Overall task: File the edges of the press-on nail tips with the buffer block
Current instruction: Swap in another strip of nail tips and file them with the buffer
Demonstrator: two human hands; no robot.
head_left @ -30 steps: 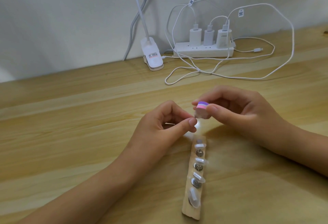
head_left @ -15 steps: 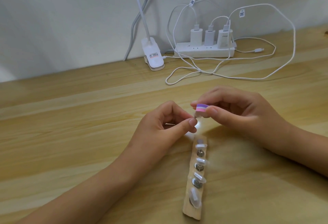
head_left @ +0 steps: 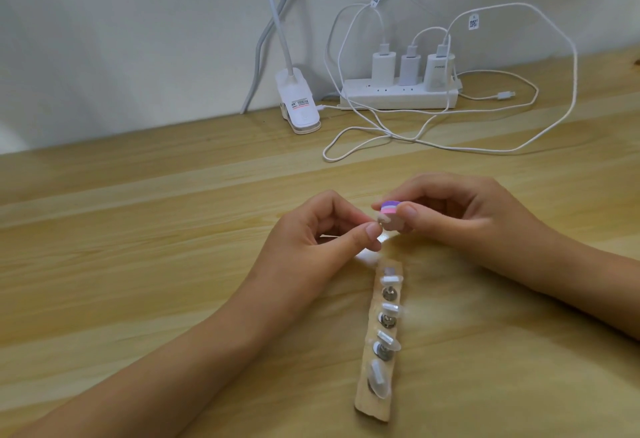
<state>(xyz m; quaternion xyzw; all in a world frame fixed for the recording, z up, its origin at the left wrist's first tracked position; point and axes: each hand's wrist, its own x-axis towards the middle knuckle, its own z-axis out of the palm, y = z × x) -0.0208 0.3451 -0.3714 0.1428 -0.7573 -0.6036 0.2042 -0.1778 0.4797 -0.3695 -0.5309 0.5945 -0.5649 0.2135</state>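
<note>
Holding a buffer block (head_left: 494, 207) to a pinched piece, both hands over the table (head_left: 138, 264).
Nearest, clear press-on nail tips (head_left: 391, 308) sit in a row on a wooden strip (head_left: 372, 406); beyond it, the left hand (head_left: 311, 240) pinches something tiny against the buffer block gripped in the right hand's (head_left: 460, 215) fingertips — farthest, a clip-lamp base (head_left: 299, 105) and power strip (head_left: 398, 96).

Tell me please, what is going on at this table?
The right hand pinches the buffer block above the table. The left hand pinches what looks like a small nail tip against it, so filing seems under way. Four more tips sit on a wooden strip nearer the person.
</note>
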